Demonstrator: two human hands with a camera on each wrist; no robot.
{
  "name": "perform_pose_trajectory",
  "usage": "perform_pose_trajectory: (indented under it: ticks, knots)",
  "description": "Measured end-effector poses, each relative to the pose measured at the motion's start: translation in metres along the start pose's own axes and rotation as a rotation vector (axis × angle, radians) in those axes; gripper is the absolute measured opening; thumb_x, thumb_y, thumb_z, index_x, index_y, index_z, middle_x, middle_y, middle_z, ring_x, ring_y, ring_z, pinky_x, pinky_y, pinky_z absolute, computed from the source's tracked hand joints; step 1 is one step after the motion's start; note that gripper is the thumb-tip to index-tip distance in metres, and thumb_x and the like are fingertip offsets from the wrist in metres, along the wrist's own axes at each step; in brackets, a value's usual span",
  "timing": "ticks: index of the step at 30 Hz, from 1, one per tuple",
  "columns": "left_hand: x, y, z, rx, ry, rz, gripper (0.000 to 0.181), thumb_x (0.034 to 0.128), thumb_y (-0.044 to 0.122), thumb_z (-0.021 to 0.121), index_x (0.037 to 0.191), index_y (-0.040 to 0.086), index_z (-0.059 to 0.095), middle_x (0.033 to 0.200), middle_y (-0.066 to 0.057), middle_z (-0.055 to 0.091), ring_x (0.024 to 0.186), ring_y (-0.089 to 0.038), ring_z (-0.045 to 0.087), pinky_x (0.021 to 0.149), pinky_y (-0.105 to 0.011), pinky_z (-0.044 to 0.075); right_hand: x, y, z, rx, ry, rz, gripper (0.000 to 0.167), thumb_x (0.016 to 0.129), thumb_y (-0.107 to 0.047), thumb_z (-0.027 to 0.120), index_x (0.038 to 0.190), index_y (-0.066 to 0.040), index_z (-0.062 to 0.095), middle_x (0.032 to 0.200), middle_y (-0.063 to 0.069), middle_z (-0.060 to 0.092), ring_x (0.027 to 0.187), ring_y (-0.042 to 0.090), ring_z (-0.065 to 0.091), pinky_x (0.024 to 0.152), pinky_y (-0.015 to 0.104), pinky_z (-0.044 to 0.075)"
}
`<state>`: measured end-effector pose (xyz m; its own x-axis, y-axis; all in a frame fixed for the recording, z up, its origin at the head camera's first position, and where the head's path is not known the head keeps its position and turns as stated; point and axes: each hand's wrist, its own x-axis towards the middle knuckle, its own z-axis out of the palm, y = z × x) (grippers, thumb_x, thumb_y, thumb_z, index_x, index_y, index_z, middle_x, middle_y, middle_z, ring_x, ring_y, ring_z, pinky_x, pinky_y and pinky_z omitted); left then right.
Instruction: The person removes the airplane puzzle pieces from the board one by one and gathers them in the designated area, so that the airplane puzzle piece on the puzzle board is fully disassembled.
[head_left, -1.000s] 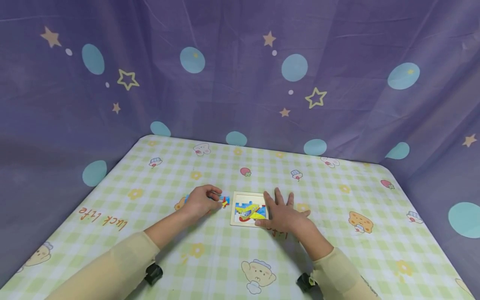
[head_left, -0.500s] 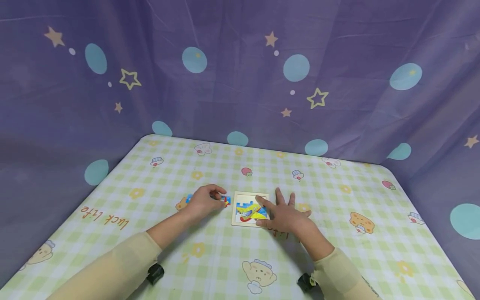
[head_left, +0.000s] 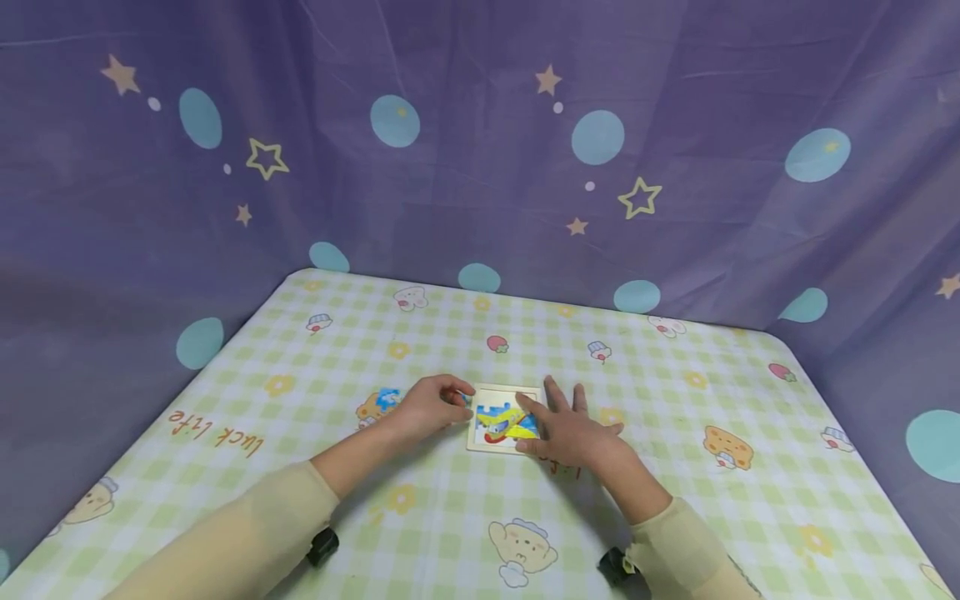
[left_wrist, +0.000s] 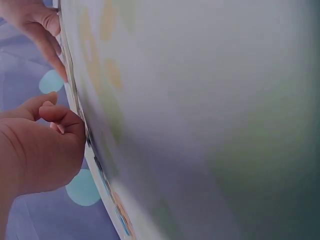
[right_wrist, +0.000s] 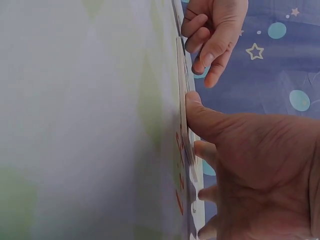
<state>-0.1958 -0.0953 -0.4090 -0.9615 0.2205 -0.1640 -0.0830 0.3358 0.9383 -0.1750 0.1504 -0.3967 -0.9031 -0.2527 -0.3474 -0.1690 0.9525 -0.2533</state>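
A small wooden puzzle tray (head_left: 471, 437) lies on the table, partly filled with a yellow, red and blue airplane picture (head_left: 498, 427). My right hand (head_left: 573, 432) spreads its fingers over the tray's right side; in the right wrist view its thumb (right_wrist: 200, 112) rests against the tray edge. My left hand (head_left: 427, 408) is at the tray's left edge, its thumb and forefinger bent around a blue and red jigsaw piece (head_left: 464, 400), mostly hidden. Whether they pinch it cannot be seen. In the left wrist view, the left hand (left_wrist: 47, 145) has loosely curled fingers.
Another blue jigsaw piece (head_left: 387, 399) lies left of my left hand, near a printed cookie picture. The table wears a green-and-white checked cloth (head_left: 420, 542) with printed figures. A purple curtain (head_left: 450, 167) hangs behind and at both sides.
My left hand has moved right to the tray's left edge, uncovering more of the blue piece behind it. My right forefinger has shifted left over the tray, and the view has turned slightly.
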Motion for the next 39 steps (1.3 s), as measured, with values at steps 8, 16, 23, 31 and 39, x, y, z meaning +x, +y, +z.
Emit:
perform_pose_trajectory:
  ticks: [8, 16, 23, 31, 39]
  knots:
    - [0.003, 0.002, 0.01, -0.004, -0.034, 0.011, 0.03, 0.0871, -0.001, 0.074, 0.116, 0.0, 0.067, 0.088, -0.008, 0.061, 0.058, -0.013, 0.048, 0.053, -0.024, 0.041, 0.001, -0.003, 0.0, -0.026, -0.011, -0.023, 0.073, 0.096, -0.058, 0.058, 0.159, -0.048, 0.023, 0.17, 0.009, -0.001, 0.149, 0.052, -0.004, 0.085, 0.092, 0.015]
    - [0.002, 0.003, 0.013, -0.02, -0.051, 0.009, 0.027, 0.0886, -0.001, 0.073, 0.115, -0.001, 0.066, 0.089, -0.009, 0.06, 0.06, -0.014, 0.048, 0.054, -0.026, 0.042, 0.002, -0.005, -0.001, -0.053, -0.024, -0.028, 0.065, 0.097, -0.056, 0.056, 0.155, -0.054, 0.027, 0.169, 0.012, -0.002, 0.147, 0.056, -0.005, 0.082, 0.092, 0.018]
    - [0.003, 0.002, 0.014, 0.005, -0.046, 0.0, 0.027, 0.0868, -0.003, 0.074, 0.113, -0.001, 0.068, 0.087, -0.007, 0.058, 0.06, -0.013, 0.048, 0.053, -0.025, 0.042, 0.002, -0.005, 0.0, -0.052, -0.021, -0.029, 0.063, 0.098, -0.055, 0.056, 0.155, -0.053, 0.029, 0.169, 0.013, -0.001, 0.147, 0.056, -0.004, 0.082, 0.092, 0.019]
    - [0.002, 0.001, 0.016, 0.113, -0.032, 0.018, 0.028, 0.0836, -0.002, 0.078, 0.11, -0.001, 0.07, 0.083, -0.007, 0.058, 0.069, -0.016, 0.05, 0.06, -0.025, 0.042, 0.004, -0.005, 0.002, -0.045, -0.015, -0.03, 0.064, 0.096, -0.057, 0.057, 0.154, -0.054, 0.03, 0.169, 0.012, 0.0, 0.147, 0.055, -0.003, 0.083, 0.092, 0.019]
    - [0.002, 0.002, 0.018, 0.131, -0.012, 0.021, 0.027, 0.0827, -0.004, 0.078, 0.108, -0.001, 0.071, 0.081, -0.006, 0.057, 0.07, -0.016, 0.049, 0.062, -0.026, 0.042, 0.005, -0.005, 0.002, -0.042, -0.011, -0.033, 0.064, 0.096, -0.056, 0.058, 0.154, -0.055, 0.03, 0.169, 0.012, 0.0, 0.147, 0.055, -0.003, 0.082, 0.092, 0.019]
